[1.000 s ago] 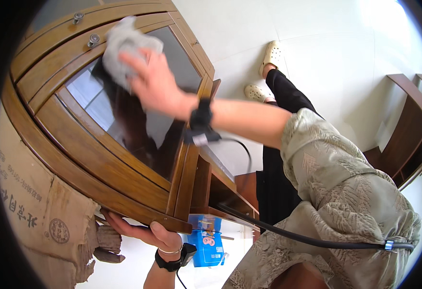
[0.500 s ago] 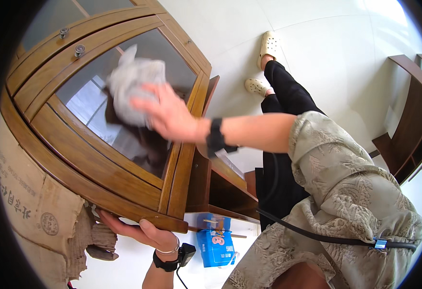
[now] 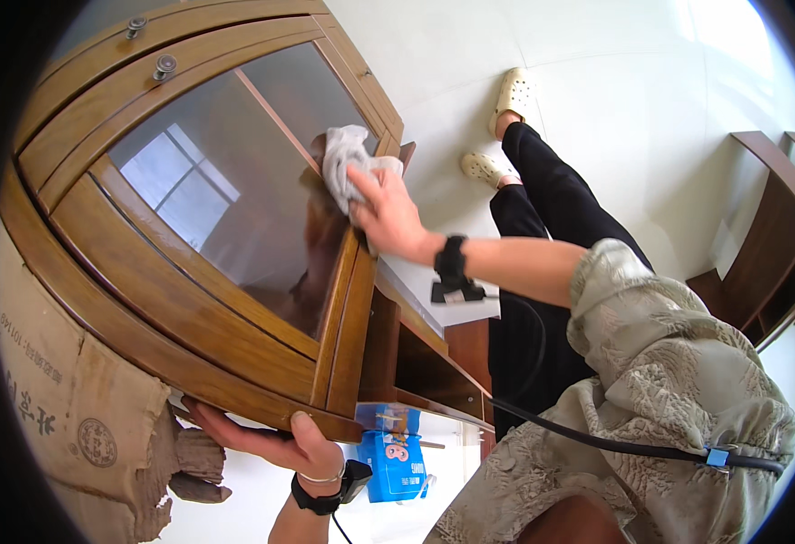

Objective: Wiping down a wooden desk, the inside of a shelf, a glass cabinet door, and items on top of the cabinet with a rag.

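A grey-white cloth (image 3: 343, 168) is bunched under the fingers of my right hand (image 3: 388, 210). That hand presses it at the right-hand edge of a glass pane (image 3: 225, 172), where the pane meets the wooden frame. The pane belongs to a door of a brown wooden cabinet (image 3: 189, 295). Down at the cabinet's lower edge, my left hand (image 3: 275, 446) grips the wood. Its thumb is in front and its other fingers run along the underside, partly hidden. Each wrist wears a black strap with a small device.
Two round metal knobs (image 3: 164, 66) sit on the cabinet frame. A torn cardboard sheet (image 3: 80, 408) lies along its lower left side. A blue package (image 3: 396, 467) stands past my left wrist. Brown open shelving (image 3: 765, 236) is at far right. My feet are on pale floor tiles (image 3: 615, 82).
My right hand has slid the cloth rightward across the glass, from mid-pane to its right edge. My left hand keeps its grip on the cabinet's lower edge.
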Tool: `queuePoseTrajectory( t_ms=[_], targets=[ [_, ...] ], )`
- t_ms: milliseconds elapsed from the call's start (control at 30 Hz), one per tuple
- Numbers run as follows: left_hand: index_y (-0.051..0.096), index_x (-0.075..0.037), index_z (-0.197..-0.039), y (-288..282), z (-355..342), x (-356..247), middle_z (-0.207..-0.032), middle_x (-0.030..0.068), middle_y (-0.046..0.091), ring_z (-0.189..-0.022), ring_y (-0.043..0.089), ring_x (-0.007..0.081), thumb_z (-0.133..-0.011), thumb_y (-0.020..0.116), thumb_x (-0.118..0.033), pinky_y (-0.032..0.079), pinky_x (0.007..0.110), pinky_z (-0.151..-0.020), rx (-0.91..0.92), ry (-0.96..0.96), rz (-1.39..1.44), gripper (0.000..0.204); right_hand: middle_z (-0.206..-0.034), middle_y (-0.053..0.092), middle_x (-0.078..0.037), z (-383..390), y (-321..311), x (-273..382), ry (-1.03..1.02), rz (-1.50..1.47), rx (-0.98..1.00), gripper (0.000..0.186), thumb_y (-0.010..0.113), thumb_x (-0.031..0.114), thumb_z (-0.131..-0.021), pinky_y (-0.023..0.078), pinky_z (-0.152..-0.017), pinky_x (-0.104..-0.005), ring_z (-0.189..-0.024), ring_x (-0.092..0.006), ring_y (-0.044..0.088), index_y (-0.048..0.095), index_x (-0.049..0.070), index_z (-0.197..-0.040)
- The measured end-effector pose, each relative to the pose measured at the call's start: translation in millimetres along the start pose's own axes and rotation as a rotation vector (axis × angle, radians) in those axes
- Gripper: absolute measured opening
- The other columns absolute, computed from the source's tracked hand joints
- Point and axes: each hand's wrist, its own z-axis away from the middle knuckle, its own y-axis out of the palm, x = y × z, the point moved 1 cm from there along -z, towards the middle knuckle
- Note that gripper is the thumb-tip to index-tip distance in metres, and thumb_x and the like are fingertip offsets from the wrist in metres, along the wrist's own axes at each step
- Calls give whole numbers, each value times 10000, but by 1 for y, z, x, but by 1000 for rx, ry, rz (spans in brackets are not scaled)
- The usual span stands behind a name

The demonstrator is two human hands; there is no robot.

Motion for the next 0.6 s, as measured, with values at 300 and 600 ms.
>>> queuePoseTrajectory(
  t_ms=[300,600],
  targets=[
    [134,57,-1476,3,1,1,-1517,241,159,-1390,206,370,-871,465,-381,178,509,-1122,10,0,19,817,-1141,482,-174,-33,-31,166,-735,-352,-52,569,640,124,-616,372,-891,-418,-1013,-341,454,638,182,-1182],
    [132,2,-1490,4,16,14,-1505,233,174,-1370,248,355,-831,488,-344,237,491,-1116,0,-66,-20,825,-1215,499,-201,-136,19,117,-737,-344,-277,425,684,267,-723,414,-975,-486,-1152,-410,451,630,179,-1135]
  ],
)
